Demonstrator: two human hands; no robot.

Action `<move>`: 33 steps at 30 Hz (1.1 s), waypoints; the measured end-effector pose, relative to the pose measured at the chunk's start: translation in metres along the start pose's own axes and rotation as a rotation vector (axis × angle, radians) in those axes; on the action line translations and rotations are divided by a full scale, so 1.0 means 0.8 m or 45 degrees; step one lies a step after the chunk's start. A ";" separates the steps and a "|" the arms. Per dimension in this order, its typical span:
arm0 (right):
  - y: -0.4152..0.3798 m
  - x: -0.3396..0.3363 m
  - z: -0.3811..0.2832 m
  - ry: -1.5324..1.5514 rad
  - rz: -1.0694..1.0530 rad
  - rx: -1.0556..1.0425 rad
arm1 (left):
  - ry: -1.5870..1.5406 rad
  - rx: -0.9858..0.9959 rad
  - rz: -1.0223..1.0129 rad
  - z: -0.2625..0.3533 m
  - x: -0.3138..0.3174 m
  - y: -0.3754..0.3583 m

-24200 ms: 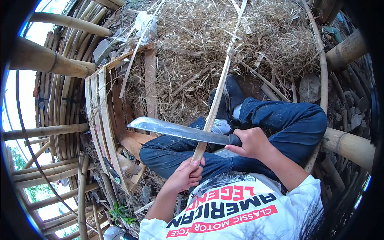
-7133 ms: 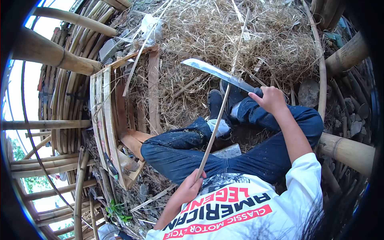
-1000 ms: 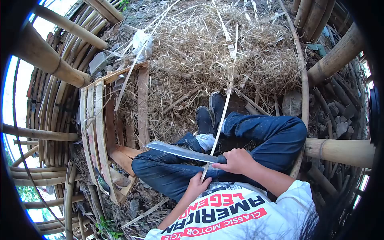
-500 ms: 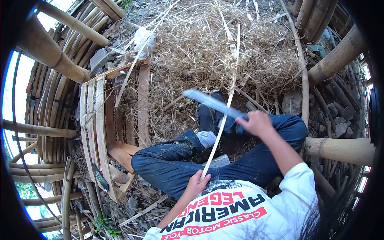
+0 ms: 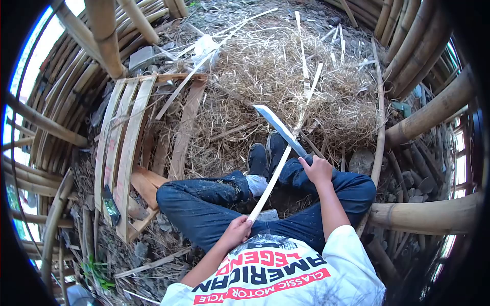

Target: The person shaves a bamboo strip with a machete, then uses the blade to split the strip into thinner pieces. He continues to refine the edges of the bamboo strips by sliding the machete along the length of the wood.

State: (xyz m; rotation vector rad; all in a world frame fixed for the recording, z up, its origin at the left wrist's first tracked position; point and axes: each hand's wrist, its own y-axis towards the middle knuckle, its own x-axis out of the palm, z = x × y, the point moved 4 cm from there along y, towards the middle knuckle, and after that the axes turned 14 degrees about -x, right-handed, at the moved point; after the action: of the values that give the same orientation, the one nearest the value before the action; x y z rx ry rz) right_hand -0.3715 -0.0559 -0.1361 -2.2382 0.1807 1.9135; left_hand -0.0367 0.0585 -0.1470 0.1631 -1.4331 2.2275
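Near my lap, my left hand [image 5: 237, 231] is closed on the near end of a long pale bamboo strip [image 5: 270, 186]. The strip runs up between my crossed legs toward the shavings. My right hand [image 5: 317, 169] grips the handle of a long machete [image 5: 278, 124] above my right thigh. Its blade points up and to the left and crosses the strip just beyond my shoes; whether blade and strip touch, I cannot tell.
Curly bamboo shavings [image 5: 265, 76] cover the ground ahead. At the left stands a slatted wooden crate [image 5: 118, 143] with a phone [image 5: 111, 205] on it. Thick bamboo poles [image 5: 423, 218] flank both sides. A white plastic bag [image 5: 205, 50] lies beyond the crate.
The view has shifted and turned a little. The machete is now sharp rather than blurred, with its blade angled more steeply away from me. Both hands keep their holds.
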 end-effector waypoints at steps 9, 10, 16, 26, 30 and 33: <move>-0.010 -0.010 -0.011 -0.159 -0.064 -0.071 | 0.082 -0.022 0.055 0.009 0.011 -0.027; -0.014 -0.013 -0.015 -0.164 -0.055 -0.067 | 0.071 -0.018 0.063 0.009 0.012 -0.028; -0.036 -0.004 -0.031 -0.028 0.017 -0.005 | 0.174 0.121 0.109 0.015 0.019 -0.033; -0.079 -0.012 -0.074 0.623 0.071 -0.022 | 0.327 0.416 0.364 0.019 0.014 -0.044; -0.070 -0.021 -0.093 0.765 0.128 -0.118 | 0.461 0.506 0.544 0.056 0.013 -0.047; -0.069 -0.028 -0.104 0.906 0.168 -0.216 | 0.558 0.632 0.631 0.086 0.017 -0.045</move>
State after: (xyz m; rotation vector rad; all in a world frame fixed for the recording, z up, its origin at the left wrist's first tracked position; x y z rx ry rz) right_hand -0.2830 -0.0214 -0.0978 -2.9980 0.2734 1.1264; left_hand -0.0431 0.0145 -0.0822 -0.5451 -0.7191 2.7526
